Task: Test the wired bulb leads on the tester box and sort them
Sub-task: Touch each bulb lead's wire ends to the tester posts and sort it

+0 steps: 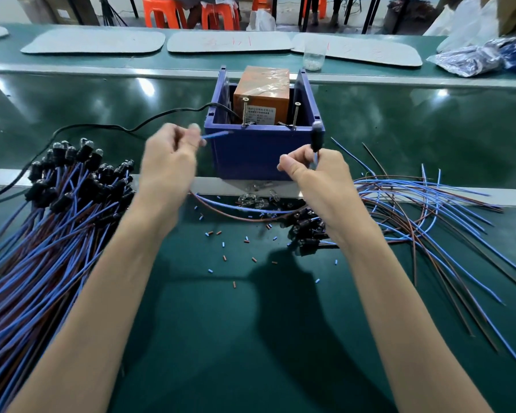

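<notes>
Two pinching grips sat just in front of the blue tester box. The left hand pinched a blue wire end near the box's left front corner, and the right hand pinched a black bulb socket upright at its right front corner. Left of the box lay a thick bundle of bulb leads. Right of it, a looser spread of leads covered the green counter.

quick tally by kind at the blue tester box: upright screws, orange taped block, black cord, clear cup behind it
Upright screws: 2
Orange taped block: 1
Black cord: 1
Clear cup: 1
Total: 5
</notes>
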Action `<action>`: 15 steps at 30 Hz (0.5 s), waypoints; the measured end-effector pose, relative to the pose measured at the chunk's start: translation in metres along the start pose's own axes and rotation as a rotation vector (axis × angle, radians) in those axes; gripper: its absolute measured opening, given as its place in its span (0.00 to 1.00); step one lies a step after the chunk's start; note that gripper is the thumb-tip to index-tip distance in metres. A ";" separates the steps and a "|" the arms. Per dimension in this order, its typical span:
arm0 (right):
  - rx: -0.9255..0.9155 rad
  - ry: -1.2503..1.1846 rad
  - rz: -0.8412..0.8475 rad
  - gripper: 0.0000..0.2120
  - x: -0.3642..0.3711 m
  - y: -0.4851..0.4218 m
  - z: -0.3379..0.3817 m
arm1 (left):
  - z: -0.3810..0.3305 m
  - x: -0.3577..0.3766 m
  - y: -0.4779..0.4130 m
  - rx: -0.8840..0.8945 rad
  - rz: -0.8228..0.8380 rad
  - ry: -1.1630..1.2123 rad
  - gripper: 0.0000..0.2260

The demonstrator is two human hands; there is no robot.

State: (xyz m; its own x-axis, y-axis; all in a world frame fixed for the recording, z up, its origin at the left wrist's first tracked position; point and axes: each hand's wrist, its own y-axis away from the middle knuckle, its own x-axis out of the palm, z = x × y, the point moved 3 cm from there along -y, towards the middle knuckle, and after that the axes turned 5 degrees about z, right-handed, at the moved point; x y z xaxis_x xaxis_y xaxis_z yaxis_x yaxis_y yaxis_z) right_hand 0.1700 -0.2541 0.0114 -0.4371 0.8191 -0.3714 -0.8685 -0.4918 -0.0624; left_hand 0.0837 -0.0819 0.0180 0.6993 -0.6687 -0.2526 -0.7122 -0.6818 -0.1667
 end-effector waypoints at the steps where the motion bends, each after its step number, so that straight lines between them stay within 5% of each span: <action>1: 0.005 -0.032 -0.006 0.13 -0.003 -0.001 -0.002 | 0.001 -0.005 -0.003 -0.034 -0.031 0.086 0.13; 7: 0.054 -0.093 0.049 0.11 0.003 -0.003 -0.004 | -0.001 0.021 0.011 -0.057 0.150 0.209 0.12; 11: 0.075 -0.170 0.068 0.17 0.004 -0.002 -0.001 | -0.006 0.042 0.025 -0.010 0.325 0.211 0.13; 15: 0.066 -0.215 0.122 0.26 0.003 0.002 -0.002 | -0.012 0.050 0.035 0.049 0.327 0.252 0.12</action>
State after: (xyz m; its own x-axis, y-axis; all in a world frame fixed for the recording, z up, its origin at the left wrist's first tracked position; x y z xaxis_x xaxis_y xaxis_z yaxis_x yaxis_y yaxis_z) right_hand 0.1672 -0.2528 0.0086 -0.5729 0.8025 -0.1668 -0.8168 -0.5760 0.0342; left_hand 0.0943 -0.1432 0.0113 0.4244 -0.9035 -0.0598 -0.8971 -0.4106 -0.1631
